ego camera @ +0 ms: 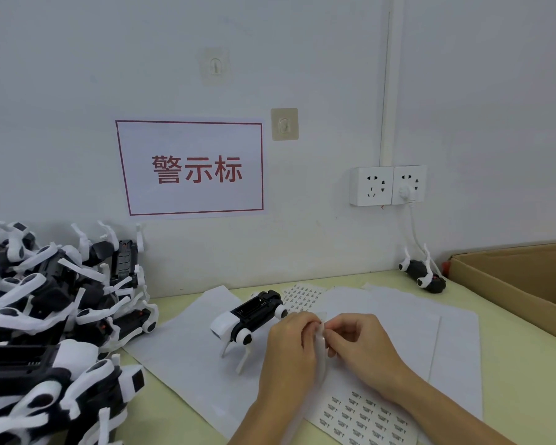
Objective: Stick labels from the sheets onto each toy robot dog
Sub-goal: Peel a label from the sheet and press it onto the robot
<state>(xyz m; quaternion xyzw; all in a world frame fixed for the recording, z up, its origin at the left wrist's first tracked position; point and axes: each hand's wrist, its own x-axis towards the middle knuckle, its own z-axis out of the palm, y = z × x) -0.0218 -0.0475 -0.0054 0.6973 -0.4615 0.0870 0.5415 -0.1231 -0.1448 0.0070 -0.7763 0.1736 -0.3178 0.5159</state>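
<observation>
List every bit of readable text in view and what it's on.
"警示标" in red, inside a red border, on the wall sign.
Near label sheet: rows of small black print, too blurred to read.
Far label sheet behind the toy dog: print too small to read.
Nothing else readable.

"警示标" is printed in red on the red-bordered wall sign (190,168); print on the label sheets (365,415) is too small to be read.

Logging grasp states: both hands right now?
Left hand: pinching the label strip.
Right hand: pinching the same label strip from the other side.
</observation>
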